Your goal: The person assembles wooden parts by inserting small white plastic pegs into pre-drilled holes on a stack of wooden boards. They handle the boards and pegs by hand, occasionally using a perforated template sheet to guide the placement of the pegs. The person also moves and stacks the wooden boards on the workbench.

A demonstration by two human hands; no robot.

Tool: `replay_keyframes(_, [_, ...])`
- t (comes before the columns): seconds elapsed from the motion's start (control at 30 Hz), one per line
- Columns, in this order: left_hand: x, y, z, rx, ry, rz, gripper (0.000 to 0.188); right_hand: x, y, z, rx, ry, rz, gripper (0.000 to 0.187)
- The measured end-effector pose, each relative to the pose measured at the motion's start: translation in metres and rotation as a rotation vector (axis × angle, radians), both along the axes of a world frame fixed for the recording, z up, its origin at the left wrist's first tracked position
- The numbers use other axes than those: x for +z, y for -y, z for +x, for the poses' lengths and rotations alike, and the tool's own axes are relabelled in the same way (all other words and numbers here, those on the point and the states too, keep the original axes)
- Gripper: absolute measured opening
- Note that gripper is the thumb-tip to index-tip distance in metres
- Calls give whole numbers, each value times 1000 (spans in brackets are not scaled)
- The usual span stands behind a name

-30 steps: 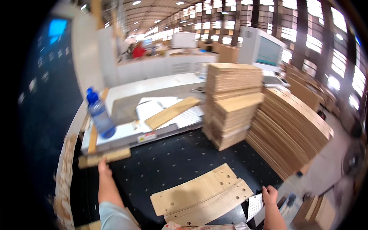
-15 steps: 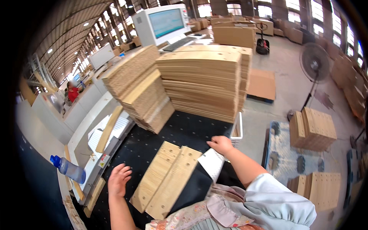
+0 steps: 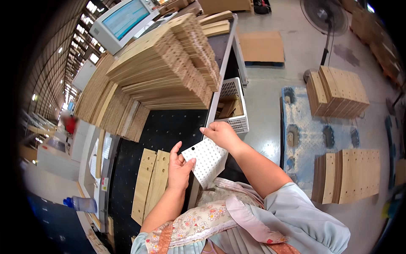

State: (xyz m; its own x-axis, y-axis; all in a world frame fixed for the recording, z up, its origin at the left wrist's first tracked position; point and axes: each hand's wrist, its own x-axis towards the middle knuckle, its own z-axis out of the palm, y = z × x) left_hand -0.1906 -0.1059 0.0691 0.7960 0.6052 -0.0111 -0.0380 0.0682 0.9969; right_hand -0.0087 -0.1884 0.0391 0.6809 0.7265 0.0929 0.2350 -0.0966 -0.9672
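Observation:
A white sheet [image 3: 206,160] with rows of small grey dots and one black spot near its left corner lies tilted at the bench's near right edge. My left hand [image 3: 179,169] grips its left edge, thumb on top and index finger stretched out. Just above the sheet's far edge, my right hand [image 3: 220,134] is closed in a pinch; whatever its fingertips hold is too small or hidden. Two narrow wooden boards with drilled holes, a left board [image 3: 143,186] and a right board [image 3: 158,180], lie side by side left of my left hand, partly covered by my forearm.
Tall stacks of wooden boards [image 3: 169,80] stand at the back of the black bench top [image 3: 177,120]. A white plastic crate [image 3: 242,123] is beside the bench. To the right, a blue pallet [image 3: 296,110] bears board stacks. A bottle [image 3: 82,204] lies at left; a fan [image 3: 323,15] stands behind.
My left hand has moved right, from over the bench beside the boards to the dotted sheet. My right hand stays pinched near it. The view has turned rightward, showing the crate more fully.

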Motion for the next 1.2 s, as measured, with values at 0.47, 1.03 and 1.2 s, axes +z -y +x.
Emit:
replay_keyframes(0.47, [-1, -4, 46, 74, -6, 44, 61, -45, 44, 11, 169, -926, 654, 46])
replay_keyframes(1.03, [19, -25, 31, 18, 136, 306, 27, -14, 30, 3, 264, -639, 850, 28])
replay_keyframes(1.2, [28, -27, 21, 74, 113, 280, 28, -4, 25, 5, 363, -626, 841, 38])
